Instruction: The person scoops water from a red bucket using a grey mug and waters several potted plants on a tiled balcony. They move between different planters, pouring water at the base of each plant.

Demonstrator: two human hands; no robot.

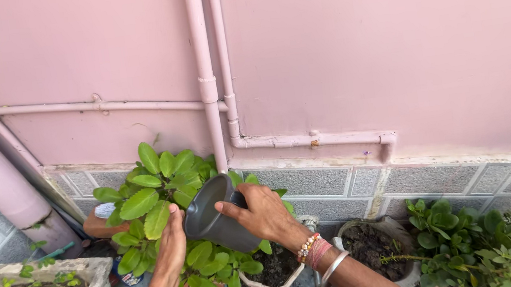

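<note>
Fingers of the right hand (263,213) clasp a tilted grey cup (212,216); left hand (171,243), fingers loose, parts the leafy plant (157,196).

Soft, even daylight on my feed, nothing blown out

From where I'm watching, the pink wall (387,47) is flatly lit with only faint shadows under the pipes (205,71). The leaves (145,201) look bright and crisp, focus is sharp throughout, and straight lines bow slightly near the frame edges.

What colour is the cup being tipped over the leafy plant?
Dark grey, seen in the head view: the cup is held tilted by the right hand.
</note>
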